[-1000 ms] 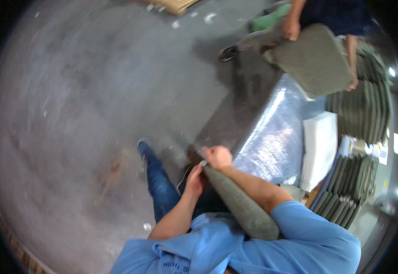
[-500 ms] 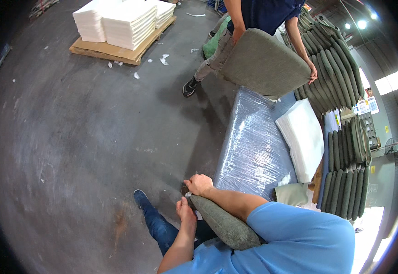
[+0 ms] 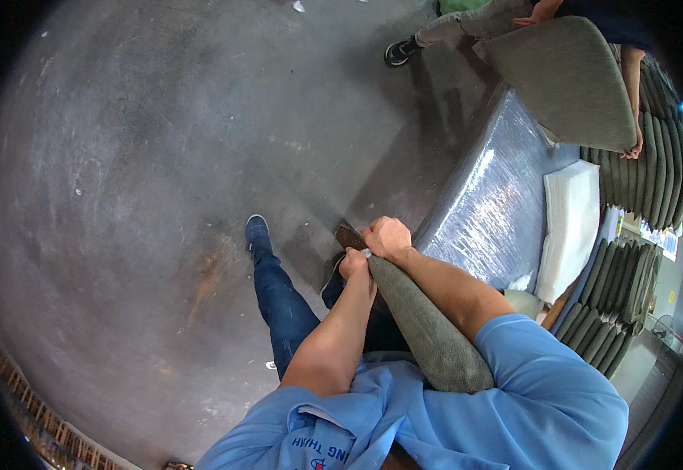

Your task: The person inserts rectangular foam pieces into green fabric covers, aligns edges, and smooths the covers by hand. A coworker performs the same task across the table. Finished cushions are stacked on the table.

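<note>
A grey-green fabric cushion [image 3: 427, 325] stands on edge between my forearms, its near end against my blue shirt. At its far end both hands are closed. My left hand [image 3: 354, 263] pinches the cushion's end from the left. Beside it, my right hand [image 3: 388, 236] is curled in a fist at the same end, its fingertips hidden. A small tuft of white filling [image 3: 367, 253] shows between the hands. Just beyond them is a dark brown flat piece [image 3: 348, 236]; I cannot tell whether it belongs to the cushion.
To the right stands a plastic-wrapped block [image 3: 486, 211] with a stack of white padding sheets [image 3: 568, 227] on it. A co-worker at the far right holds another grey-green cushion [image 3: 568, 78]. Stacked cushions [image 3: 647, 168] line the right side. Grey concrete floor [image 3: 153, 180] lies left.
My view has turned, so the co-worker and wrapped block sit farther right, and the pallet of white sheets is out of sight. Both hands stay at the cushion's end; more of the brown piece shows.
</note>
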Motion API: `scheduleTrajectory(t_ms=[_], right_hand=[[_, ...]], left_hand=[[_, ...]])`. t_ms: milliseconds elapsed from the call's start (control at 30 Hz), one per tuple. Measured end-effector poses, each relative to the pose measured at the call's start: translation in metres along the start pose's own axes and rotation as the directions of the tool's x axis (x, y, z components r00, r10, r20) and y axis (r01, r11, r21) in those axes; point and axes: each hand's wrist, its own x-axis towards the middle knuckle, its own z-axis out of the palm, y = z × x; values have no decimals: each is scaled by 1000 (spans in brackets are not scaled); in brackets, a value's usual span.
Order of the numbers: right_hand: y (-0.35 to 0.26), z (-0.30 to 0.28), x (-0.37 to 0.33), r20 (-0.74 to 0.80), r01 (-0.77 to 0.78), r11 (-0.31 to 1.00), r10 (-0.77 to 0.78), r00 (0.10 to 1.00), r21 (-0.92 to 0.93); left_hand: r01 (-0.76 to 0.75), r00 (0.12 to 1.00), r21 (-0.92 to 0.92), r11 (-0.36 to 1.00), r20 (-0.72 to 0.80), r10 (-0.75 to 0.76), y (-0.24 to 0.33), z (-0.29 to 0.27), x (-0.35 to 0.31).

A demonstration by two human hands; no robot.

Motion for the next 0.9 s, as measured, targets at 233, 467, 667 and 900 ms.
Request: scheduleTrajectory(t_ms=[233, 467, 667, 900], right_hand=[[-14, -7, 9, 35, 87, 994, -85, 996, -69], [4, 14, 20, -79, 118, 989, -125, 989, -85], [3, 11, 31, -69, 140, 988, -144, 987, -65], [11, 4, 2, -63, 110, 992, -114, 991, -66]], left_hand=[[-194, 981, 223, 955, 72, 183, -43, -22, 77], [-241, 959, 617, 749, 31, 283, -4, -4, 36], [-261, 956, 498, 827, 16, 292, -14, 14, 84], [-200, 979, 304, 931, 17, 205, -3, 0, 4]])
